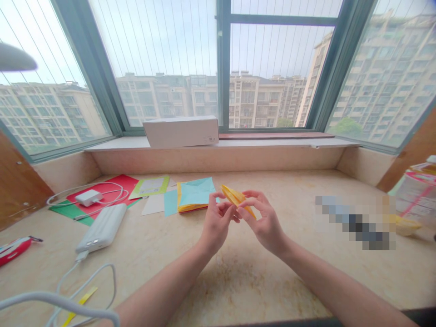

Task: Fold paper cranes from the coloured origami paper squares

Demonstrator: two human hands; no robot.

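Both of my hands are raised above the marble counter (238, 272), pinching a folded piece of yellow-orange paper (235, 196) between them. My left hand (216, 222) grips its near left part with thumb and fingers closed. My right hand (264, 220) pinches the right end, fingers curled round it. Just behind the hands lies a stack of coloured paper sheets (194, 197), light blue on top with yellow and red edges showing.
A white power bank (102, 228) with white cables lies at the left, beside a white charger (87, 197) on red and green sheets. A white box (180, 131) sits on the window sill. A red pouch (13, 250) is at far left, a plastic container (417, 195) at right.
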